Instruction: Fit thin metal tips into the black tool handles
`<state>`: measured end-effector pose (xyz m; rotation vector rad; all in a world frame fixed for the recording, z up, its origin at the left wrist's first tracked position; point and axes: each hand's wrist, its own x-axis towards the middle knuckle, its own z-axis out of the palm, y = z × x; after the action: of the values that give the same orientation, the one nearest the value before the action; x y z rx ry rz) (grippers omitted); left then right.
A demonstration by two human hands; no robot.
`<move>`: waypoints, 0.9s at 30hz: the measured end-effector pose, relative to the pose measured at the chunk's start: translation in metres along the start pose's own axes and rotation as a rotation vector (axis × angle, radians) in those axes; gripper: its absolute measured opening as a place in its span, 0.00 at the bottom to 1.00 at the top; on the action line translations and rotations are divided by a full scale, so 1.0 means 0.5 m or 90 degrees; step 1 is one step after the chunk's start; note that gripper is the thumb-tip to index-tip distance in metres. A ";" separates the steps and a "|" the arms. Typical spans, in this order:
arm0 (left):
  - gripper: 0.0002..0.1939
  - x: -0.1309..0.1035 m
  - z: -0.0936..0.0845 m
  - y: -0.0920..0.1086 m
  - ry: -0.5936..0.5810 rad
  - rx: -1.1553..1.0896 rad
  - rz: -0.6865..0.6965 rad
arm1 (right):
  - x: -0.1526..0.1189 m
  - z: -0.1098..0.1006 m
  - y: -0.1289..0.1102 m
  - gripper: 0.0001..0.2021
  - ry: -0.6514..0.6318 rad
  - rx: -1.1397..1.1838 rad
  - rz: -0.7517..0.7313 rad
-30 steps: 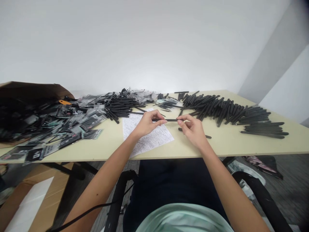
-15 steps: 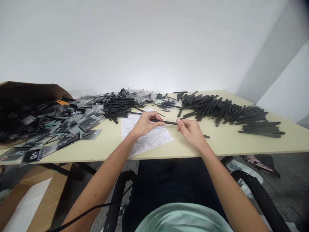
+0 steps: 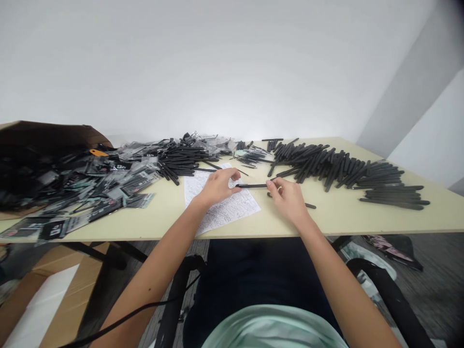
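Observation:
A slim black pen (image 3: 253,185) lies level between my two hands, above the table. My right hand (image 3: 286,197) pinches its right end between thumb and fingers. At its left end is my left hand (image 3: 219,186), thumb and fingers curled at the tip, where a thin clip-like line shows; the exact grip there is partly hidden. Under my left hand lies a white sheet (image 3: 232,212) covered in dark scribbles. Another black stick-like pen (image 3: 310,206) rests on the table, partly behind my right hand.
Black pens (image 3: 326,162) are heaped at the right, with another pile (image 3: 181,159) left of centre. Thin refill-like sticks (image 3: 252,157) lie between them. Clear-and-black packets (image 3: 134,181) spill from a cardboard box (image 3: 58,130). An open carton (image 3: 68,299) stands below the table (image 3: 362,222).
My left hand has slid left along the pen to its end, baring more of it. The view has shifted slightly. My right hand keeps its pinch.

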<state>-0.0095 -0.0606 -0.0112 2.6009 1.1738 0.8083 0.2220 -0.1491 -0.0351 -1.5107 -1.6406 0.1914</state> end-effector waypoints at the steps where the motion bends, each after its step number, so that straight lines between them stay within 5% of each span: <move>1: 0.13 0.000 0.001 -0.008 0.006 0.035 -0.025 | -0.001 0.002 0.002 0.17 -0.002 -0.020 0.000; 8: 0.13 0.001 -0.011 -0.076 0.078 0.131 -0.248 | -0.016 0.004 -0.009 0.07 -0.140 -0.153 -0.059; 14: 0.21 0.003 -0.029 -0.122 0.086 0.224 -0.353 | -0.025 0.002 -0.019 0.07 -0.137 -0.209 -0.092; 22: 0.27 0.011 -0.012 -0.153 -0.021 0.194 -0.323 | -0.083 -0.053 0.015 0.12 0.062 -0.165 -0.160; 27: 0.29 0.014 -0.001 -0.148 -0.012 0.197 -0.309 | -0.112 -0.149 0.100 0.14 0.301 -0.172 0.000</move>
<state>-0.0535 -0.0057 -0.0350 2.3553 1.9481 0.5311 0.3022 -0.2173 -0.0485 -1.6041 -1.3180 -0.3776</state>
